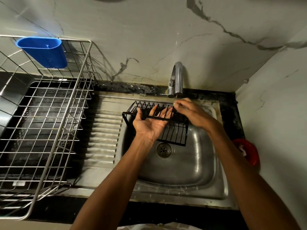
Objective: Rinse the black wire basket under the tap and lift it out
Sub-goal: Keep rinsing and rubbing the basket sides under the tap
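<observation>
The black wire basket (172, 131) is thin metal rod with a matt dark coating. The sink (182, 171) is stainless steel, dull and water-streaked, its draining board ribbed. The tap (177, 78) is polished chrome, glossy. The dish rack (49, 113) is bare silvery metal wire with a slight shine, and the cutlery holder (44, 51) hung on it is smooth blue plastic. The wall (149, 30) looks like pale veined marble, smooth.
</observation>
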